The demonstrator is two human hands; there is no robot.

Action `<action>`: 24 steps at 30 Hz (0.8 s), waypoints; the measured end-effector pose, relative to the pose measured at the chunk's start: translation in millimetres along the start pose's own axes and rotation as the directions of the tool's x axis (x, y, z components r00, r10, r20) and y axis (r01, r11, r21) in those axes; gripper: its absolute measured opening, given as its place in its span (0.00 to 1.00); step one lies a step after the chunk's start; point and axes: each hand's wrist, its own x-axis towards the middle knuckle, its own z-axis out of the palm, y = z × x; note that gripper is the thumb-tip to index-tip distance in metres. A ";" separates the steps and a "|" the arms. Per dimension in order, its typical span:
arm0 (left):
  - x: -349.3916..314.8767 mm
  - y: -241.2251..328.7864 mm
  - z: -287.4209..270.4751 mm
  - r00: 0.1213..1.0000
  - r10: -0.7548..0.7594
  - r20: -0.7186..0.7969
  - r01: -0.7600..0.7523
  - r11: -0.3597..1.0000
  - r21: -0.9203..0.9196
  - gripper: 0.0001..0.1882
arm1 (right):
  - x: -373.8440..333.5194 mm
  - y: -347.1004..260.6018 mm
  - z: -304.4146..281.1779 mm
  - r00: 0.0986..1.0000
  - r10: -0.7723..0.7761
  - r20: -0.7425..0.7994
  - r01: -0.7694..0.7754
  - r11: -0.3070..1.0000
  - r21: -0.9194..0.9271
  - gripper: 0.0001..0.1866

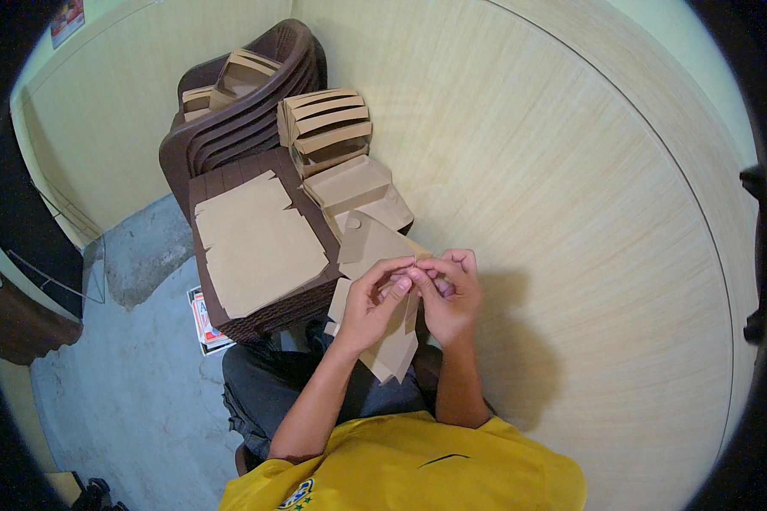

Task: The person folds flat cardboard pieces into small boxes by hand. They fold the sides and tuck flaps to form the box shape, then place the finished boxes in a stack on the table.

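Note:
A brown cardboard box blank point(368, 243), partly folded, lies across my lap and tilts up toward the stacked tables. A rounded cutout or tab shows near its far end, and its near flaps point(388, 358) hang below my wrists. My left hand point(379, 294) and my right hand point(449, 294) meet over its right edge. Both are closed, thumbs and fingertips pinched together on the cardboard at one corner. The exact fold between the fingertips is hidden by the fingers.
Flat cardboard blanks point(256, 243) are piled on a stack of brown tables point(273, 317). Folded trays point(349, 183) and nested boxes point(325, 123) stand behind them. Brown stacked chairs point(247, 111) hold more boxes. A pale wood-panelled wall point(588, 213) rises at my right; printed papers point(204, 319) lie on the floor.

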 end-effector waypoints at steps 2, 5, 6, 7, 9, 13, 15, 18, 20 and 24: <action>0.7 -4.5 1.8 0.999 0.008 -0.041 -0.011 0.997 -0.077 0.14 | 4.7 1.8 -2.1 0.995 -0.100 0.028 0.103 0.988 -0.119 0.13; 10.4 -11.2 -1.5 0.976 -0.056 -0.208 0.064 0.997 0.035 0.18 | 11.5 -3.1 -7.3 0.918 -0.253 0.305 0.289 0.954 -0.076 0.15; 15.1 -12.4 -3.2 0.955 -0.102 -0.279 0.130 0.988 0.086 0.19 | 9.2 -7.7 -7.4 0.932 -0.218 0.288 0.237 0.971 -0.035 0.16; 19.5 -13.4 -2.6 0.926 -0.101 -0.364 0.127 0.991 0.050 0.18 | 5.1 -13.4 -7.0 0.944 -0.183 0.273 0.188 0.982 0.009 0.18; 23.7 -12.1 -2.5 0.905 -0.065 -0.420 0.055 0.998 -0.036 0.15 | 2.0 -23.6 -10.2 0.952 -0.167 0.257 0.200 0.973 -0.111 0.26; 25.1 -6.3 1.3 0.889 -0.119 -0.442 0.064 0.989 -0.136 0.13 | 4.7 -33.0 -9.6 0.948 -0.147 0.281 0.260 0.868 -0.423 0.26; 24.7 -6.1 3.3 0.902 -0.123 -0.413 0.060 0.985 -0.162 0.13 | 7.5 -31.0 -5.2 0.949 -0.199 0.245 0.298 0.820 -0.489 0.23; 21.8 -8.4 1.7 0.947 -0.091 -0.307 0.049 0.989 -0.142 0.16 | 4.5 -23.2 -2.1 0.976 -0.094 0.198 0.167 0.904 -0.394 0.20; 18.1 -10.5 0.5 0.984 -0.041 -0.172 0.021 0.993 -0.118 0.19 | 1.9 -14.0 -0.8 0.987 -0.013 0.161 0.059 0.957 -0.284 0.16; -2.6 -7.8 -6.3 0.979 -0.188 0.084 0.169 0.968 0.187 0.30 | 1.5 10.2 6.4 0.954 0.296 -0.045 -0.296 0.955 0.001 0.11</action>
